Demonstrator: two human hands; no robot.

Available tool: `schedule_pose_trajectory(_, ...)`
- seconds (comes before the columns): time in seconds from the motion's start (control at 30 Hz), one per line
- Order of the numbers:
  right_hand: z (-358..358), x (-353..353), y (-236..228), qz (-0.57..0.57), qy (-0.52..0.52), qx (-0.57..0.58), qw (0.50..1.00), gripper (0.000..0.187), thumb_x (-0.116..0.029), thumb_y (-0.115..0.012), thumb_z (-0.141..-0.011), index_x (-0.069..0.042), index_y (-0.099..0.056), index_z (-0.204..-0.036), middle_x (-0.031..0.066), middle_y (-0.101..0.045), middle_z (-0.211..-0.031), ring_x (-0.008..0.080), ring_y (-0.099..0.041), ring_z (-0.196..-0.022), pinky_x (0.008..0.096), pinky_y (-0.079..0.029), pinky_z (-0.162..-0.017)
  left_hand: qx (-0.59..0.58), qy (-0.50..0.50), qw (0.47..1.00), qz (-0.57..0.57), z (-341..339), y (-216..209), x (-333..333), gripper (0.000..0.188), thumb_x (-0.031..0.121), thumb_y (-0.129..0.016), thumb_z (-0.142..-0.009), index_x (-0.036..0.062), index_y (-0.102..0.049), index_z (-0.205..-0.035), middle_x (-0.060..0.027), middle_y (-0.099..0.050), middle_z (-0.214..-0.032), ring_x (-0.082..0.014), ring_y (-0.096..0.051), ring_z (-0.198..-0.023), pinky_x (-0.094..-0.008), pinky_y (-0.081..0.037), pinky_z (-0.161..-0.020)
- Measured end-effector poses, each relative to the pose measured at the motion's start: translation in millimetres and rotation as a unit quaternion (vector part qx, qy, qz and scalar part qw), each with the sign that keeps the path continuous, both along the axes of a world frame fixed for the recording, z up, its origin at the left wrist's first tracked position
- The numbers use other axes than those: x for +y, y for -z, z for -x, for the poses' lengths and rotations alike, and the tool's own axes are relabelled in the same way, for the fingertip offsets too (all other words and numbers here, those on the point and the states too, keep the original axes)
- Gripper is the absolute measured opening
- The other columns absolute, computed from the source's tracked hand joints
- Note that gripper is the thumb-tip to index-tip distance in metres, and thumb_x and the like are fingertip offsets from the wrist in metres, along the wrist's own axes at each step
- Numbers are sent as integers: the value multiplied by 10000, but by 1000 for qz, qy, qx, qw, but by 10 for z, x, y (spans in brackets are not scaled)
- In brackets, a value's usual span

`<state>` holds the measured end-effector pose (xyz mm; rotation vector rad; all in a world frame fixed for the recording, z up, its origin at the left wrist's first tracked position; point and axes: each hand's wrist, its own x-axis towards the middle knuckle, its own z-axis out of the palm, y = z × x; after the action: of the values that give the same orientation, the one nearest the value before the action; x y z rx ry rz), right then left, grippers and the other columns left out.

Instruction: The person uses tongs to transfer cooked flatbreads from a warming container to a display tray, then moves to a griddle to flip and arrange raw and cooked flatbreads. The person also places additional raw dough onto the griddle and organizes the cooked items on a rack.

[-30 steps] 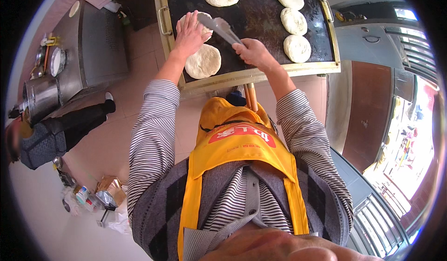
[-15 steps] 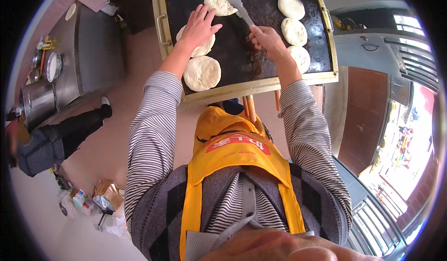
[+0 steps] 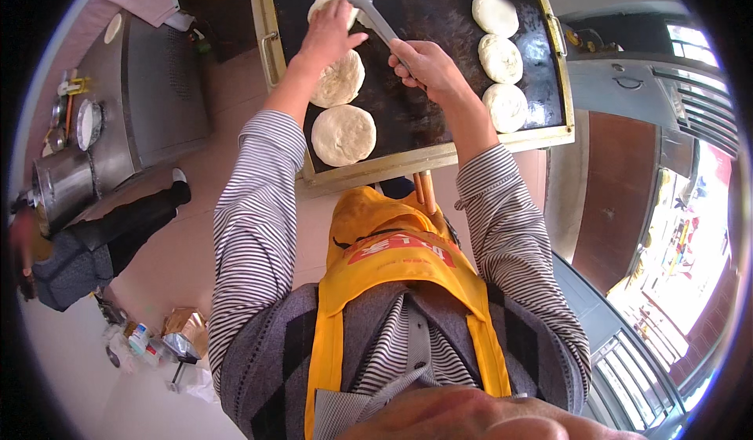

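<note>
On the dark griddle [image 3: 423,9], my left hand [image 3: 328,36] lies with its fingers stretched over a pale round flatbread [image 3: 320,4], partly hiding it. My right hand [image 3: 427,67] is closed around the handle of a grey tool [image 3: 380,24] with a long shaft and a broad rounded head; whether it is a spatula or tongs is unclear. The tool's head hovers over or touches the bread's right side, near my left fingertips. Two more flatbreads lie nearer me, one beneath my left wrist [image 3: 340,79] and one at the front left corner [image 3: 343,136].
Several flatbreads [image 3: 500,59] line the griddle's right side. Metal handles [image 3: 271,60] stick out from its frame [image 3: 376,175]. A steel counter [image 3: 161,87] stands at left, with a person [image 3: 74,260] beside it. A cardboard box [image 3: 187,330] sits at lower left.
Both hands and the tool have shifted left. The tool's head has moved from the far flatbread's right part to beside my left fingers, and that bread now lies farther left.
</note>
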<state>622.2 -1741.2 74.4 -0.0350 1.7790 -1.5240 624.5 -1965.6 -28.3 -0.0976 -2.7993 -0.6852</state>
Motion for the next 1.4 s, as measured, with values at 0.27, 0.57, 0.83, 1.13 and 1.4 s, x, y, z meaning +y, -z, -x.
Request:
schedule_pose_trajectory(0.27, 332, -97, 224, -156, 20, 172, 972, 438, -418, -646, -943, 11, -648, -855, -7, -535, -666, 98, -473, -570, 264, -419, -521, 10, 18, 984, 178, -335, 60, -448, 439, 245, -655, -896, 29, -581, -1270, -140, -578, -1338, -319, -515, -1261, -477, -387, -1056)
schedule_pose_trajectory(0.57, 1418, -293, 772, -261, -43, 259, 929, 571, -496, -642, -904, 73, -681, -912, 164, -659, -753, 258, -651, -672, 380, -515, -627, -50, -85, 979, 176, -262, 192, -363, 543, 401, -538, -976, 143, -453, -1446, -141, -315, -1564, -315, -265, -1458, -617, -209, -1130)
schedule_pose_trajectory(0.83, 1169, -474, 835, -163, -9, 203, 965, 515, -472, -651, -898, 42, -685, -888, 132, -641, -709, 230, -627, -637, 380, -506, -617, -31, 8, 993, 115, -378, 104, -486, 500, 395, -516, -988, 120, -499, -1406, -100, -397, -1518, -327, -308, -1429, -579, -221, -1135)
schedule_pose_trajectory(1.13, 1079, -758, 826, -173, -62, 338, 923, 512, -458, -647, -900, 51, -674, -953, 218, -689, -873, 351, -672, -834, 437, -510, -772, 84, -18, 990, -110, -992, -549, -56, 436, 240, -633, -937, -8, -555, -1288, -208, -546, -1319, -383, -465, -1276, -490, -353, -1083)
schedule_pose_trajectory(1.4, -367, 867, -101, 275, 20, 99, 956, 944, -632, -594, -895, 51, -316, -1484, 72, -571, -1149, 55, -470, -675, 182, -354, -538, -47, -39, 946, -318, -2350, -792, 474, 215, 62, -607, -931, -31, -633, -1122, -176, -670, -1045, -313, -662, -974, -376, -521, -856)
